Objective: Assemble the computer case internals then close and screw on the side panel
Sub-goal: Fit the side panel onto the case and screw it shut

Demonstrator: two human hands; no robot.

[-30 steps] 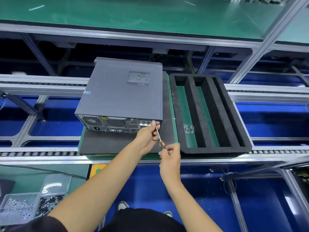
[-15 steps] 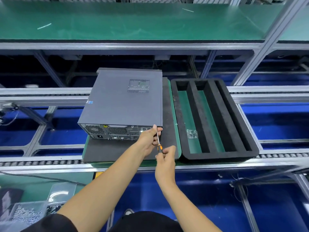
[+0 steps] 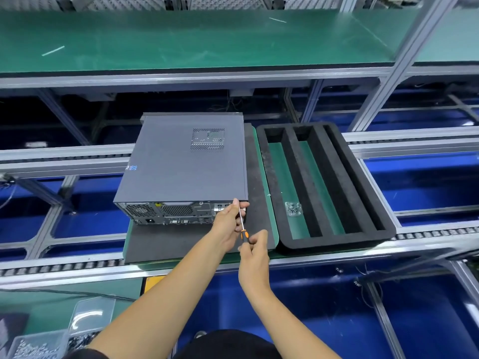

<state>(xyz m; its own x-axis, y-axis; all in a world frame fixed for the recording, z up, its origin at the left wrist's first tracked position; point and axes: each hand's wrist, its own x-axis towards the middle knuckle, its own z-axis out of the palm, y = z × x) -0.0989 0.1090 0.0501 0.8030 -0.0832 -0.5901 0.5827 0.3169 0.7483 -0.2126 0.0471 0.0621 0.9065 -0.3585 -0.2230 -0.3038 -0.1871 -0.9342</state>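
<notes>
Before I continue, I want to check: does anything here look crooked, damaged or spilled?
Nothing stands out. The computer case lies flat on its black mat with the panel closed, and the small clear bag sits inside the foam tray.

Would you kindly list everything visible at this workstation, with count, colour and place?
computer case: one, grey, side panel closed, lying on the mat, rear ports facing the person
mat: one, dark grey, on a green pallet on the conveyor
foam tray: one, black, three long slots, right of the case
bag: one, clear, in the tray's left slot; contents too small to tell
screwdriver: one, orange and black handle, tip at the case's rear right corner
screw bins: at least two, clear, lower left
shelf: one, green, above the conveyor
left hand: steadies the shaft near the corner
right hand: grips the handle
</notes>
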